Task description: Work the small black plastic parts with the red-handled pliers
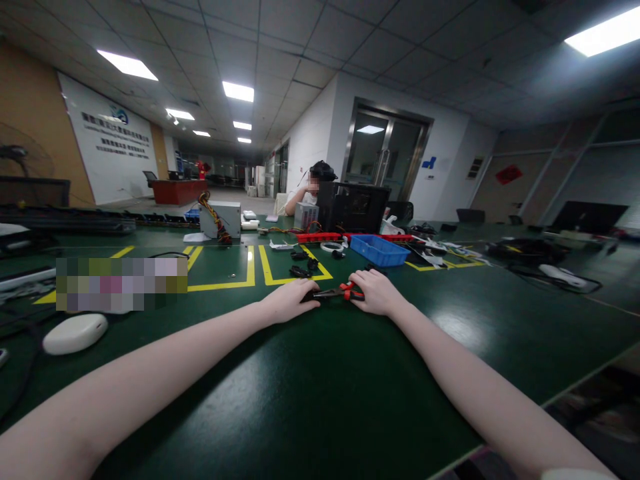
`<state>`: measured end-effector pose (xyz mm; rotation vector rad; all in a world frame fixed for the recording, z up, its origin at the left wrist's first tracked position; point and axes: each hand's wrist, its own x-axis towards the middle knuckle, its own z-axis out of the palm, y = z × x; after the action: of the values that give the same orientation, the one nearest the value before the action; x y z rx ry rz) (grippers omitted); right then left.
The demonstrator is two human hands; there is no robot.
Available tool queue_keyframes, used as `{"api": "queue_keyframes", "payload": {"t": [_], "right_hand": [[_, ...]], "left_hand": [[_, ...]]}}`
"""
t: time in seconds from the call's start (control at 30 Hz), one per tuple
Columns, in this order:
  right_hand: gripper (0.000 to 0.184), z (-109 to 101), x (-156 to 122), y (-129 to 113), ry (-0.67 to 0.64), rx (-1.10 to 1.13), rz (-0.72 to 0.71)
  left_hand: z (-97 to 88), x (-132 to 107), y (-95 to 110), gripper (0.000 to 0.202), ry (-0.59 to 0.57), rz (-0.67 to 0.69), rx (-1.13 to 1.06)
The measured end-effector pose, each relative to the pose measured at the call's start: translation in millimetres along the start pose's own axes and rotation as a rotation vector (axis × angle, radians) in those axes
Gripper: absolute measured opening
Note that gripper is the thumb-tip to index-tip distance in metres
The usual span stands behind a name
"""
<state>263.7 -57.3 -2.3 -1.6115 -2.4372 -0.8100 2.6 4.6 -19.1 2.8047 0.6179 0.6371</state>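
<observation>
My right hand is closed around the red-and-black handles of a pair of pliers. Their metal jaws point left, toward my left hand. That hand is closed on a small black thing at the tip of the jaws. Its kind is hard to make out, and my fingers cover part of it. Both hands are low over the green table. Just beyond my left hand lie several black cable pieces.
A blue tray stands beyond my right hand. Farther back are a black computer case, a power supply with wires and a seated person. A white rounded device lies at left, cables at right.
</observation>
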Motion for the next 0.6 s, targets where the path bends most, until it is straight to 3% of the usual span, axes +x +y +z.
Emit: {"api": "queue_keyframes", "payload": {"t": [0.3,0.6], "right_hand": [[0.027,0.8,0.3,0.6,0.029,-0.02,-0.027],[0.03,0.9,-1.7,0.0,0.103,-0.079,-0.035]], "left_hand": [[1.8,-0.7,-1.6,0.051,-0.023,-0.067,0.113],[-1.4,-1.2,-0.5,0.053,-0.074,-0.023,0.158]]}}
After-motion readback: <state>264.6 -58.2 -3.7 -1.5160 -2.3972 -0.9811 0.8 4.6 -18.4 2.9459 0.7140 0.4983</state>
